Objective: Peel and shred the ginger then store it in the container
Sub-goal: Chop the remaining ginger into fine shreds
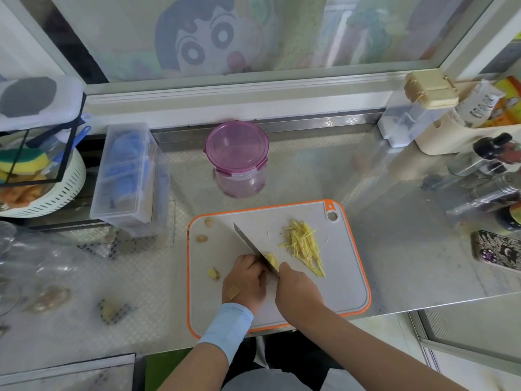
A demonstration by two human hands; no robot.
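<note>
On the board (342, 280), the right hand (296, 290) grips the knife (250, 243) against a small stub of ginger (272, 259) pinched by the left hand (244, 280), whose close fingertips a slip would probably nick.

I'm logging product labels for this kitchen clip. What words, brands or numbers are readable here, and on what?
Nothing is legible.
White packet: dark printed characters, too blurred to read.
Orange-yellow box: print too blurred to read.
Purple-lidded container: no writing visible.
</note>
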